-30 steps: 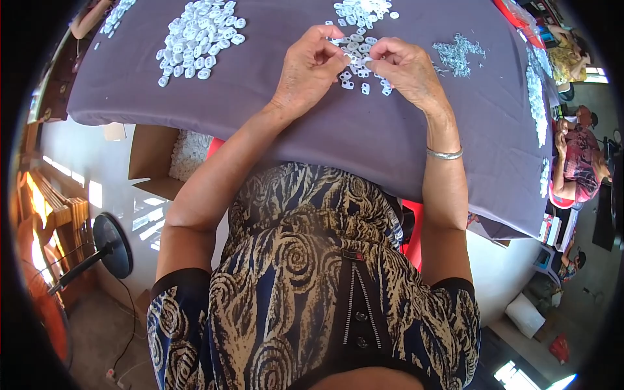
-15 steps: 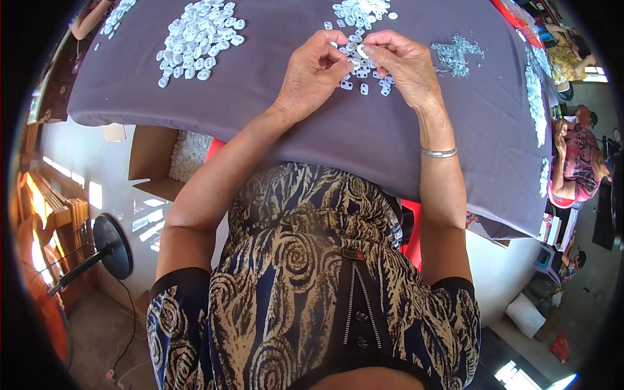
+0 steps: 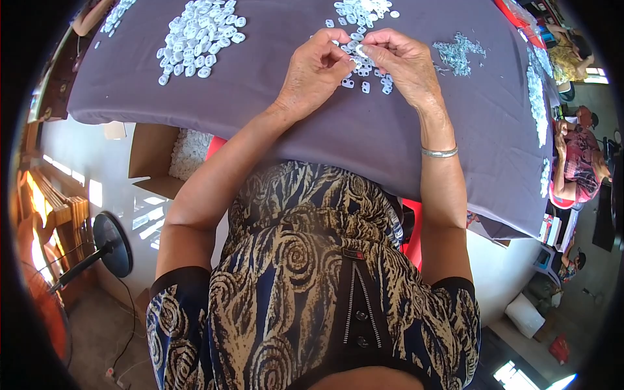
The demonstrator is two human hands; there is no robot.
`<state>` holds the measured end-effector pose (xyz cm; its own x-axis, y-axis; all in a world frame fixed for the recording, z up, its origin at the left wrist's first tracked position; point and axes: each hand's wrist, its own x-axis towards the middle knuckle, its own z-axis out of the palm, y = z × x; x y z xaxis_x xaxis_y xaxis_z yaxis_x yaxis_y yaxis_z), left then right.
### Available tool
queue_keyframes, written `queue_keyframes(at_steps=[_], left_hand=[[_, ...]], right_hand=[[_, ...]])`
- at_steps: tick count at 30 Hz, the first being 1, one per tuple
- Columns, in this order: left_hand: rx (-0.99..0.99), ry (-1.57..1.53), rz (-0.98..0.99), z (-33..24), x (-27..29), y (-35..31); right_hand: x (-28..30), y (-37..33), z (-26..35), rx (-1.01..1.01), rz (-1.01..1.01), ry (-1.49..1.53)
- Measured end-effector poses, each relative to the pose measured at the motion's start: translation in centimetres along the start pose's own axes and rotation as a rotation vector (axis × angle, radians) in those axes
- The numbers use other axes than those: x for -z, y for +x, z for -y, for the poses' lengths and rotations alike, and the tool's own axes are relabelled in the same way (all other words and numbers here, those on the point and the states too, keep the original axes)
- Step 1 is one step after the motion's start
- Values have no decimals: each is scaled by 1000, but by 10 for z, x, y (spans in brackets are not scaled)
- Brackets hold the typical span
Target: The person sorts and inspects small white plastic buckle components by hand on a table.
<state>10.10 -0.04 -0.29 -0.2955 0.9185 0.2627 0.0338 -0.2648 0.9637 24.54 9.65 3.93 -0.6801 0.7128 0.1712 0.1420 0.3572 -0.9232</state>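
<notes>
The biggest risk I see is a sweep of the 2 forearms: if either drifts sideways, the right hand (image 3: 403,65) at upper centre-right could drag the heap of thin metal bits (image 3: 459,54) beside it, mixing it with the plastic. The left hand (image 3: 315,65), upper centre, hovers over the loose white pieces (image 3: 366,86), so a low knuckle could scatter them. Smallest, the white disc (image 3: 361,50), pinched between the right thumb and forefinger at upper centre, could slip if the tips roll on its smooth-looking face. The left fingers are curled, with a pale bit at the thumb tip; I cannot tell whether it is gripped.

As for the surface, a grey-purple cloth (image 3: 247,107) fills the upper frame, lightly creased. On it I have a broad white pile (image 3: 198,39) at upper left and another pile (image 3: 361,9) at the top centre edge.

Around it, a co-worker (image 3: 578,156) in a red patterned top sits at far right. An uncapped cardboard box (image 3: 148,153) of white bits stands left of centre, below the table edge. A round black stand base (image 3: 112,246) shows at lower left, smaller than the box.
</notes>
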Motion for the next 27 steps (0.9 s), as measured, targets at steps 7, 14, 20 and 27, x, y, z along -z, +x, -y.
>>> queue_keyframes(at_steps=[7,14,20,27], left_hand=[[-25,29,-1,4,1,0],[-11,-10,-13,6,0,1],[14,-51,-9,3,1,1],[113,-163,-10,-9,3,1]], right_hand=[[0,0,-2,7,45,1],[-2,0,-5,-27,111,31],[-2,0,-3,-12,127,6],[-4,-4,2,105,128,-87]])
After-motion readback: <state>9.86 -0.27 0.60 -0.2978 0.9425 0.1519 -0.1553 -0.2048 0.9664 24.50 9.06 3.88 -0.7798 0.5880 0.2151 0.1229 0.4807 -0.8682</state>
